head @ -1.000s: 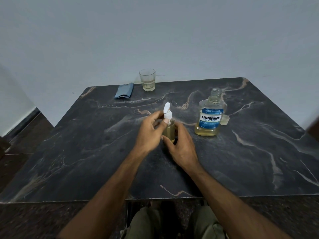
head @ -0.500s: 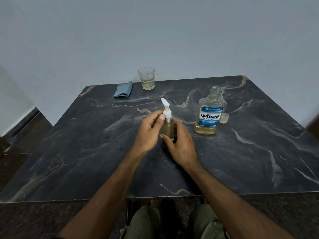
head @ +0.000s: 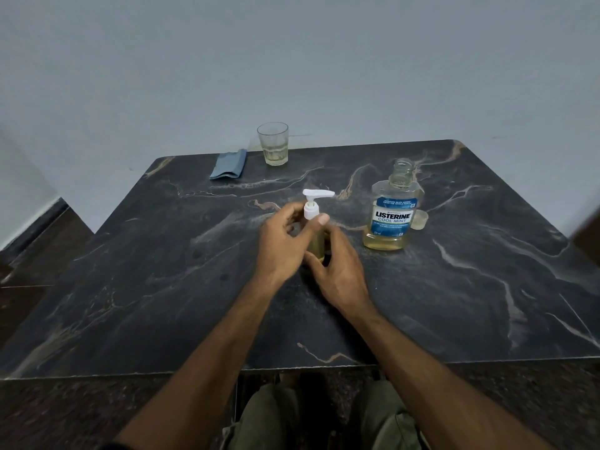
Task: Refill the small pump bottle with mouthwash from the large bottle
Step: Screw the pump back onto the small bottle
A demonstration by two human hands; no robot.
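Observation:
The small pump bottle (head: 316, 245) stands upright mid-table, holding yellowish liquid. Its white pump head (head: 313, 203) sits on top, nozzle pointing right. My left hand (head: 285, 241) pinches the white collar of the pump between thumb and fingers. My right hand (head: 337, 267) wraps the bottle's body from the near right and steadies it. The large Listerine bottle (head: 393, 212) stands to the right, uncapped, with a low level of yellow mouthwash. Its clear cap (head: 419, 219) lies just behind its right side.
A drinking glass (head: 273, 143) with a little pale liquid stands at the far edge of the dark marble table (head: 162, 287). A folded blue cloth (head: 229, 164) lies left of the glass. A pale wall rises directly behind the table.
The pump nozzle has turned from pointing away and up-left to pointing right, as my left hand twists the collar. My right hand has kept its hold on the bottle.

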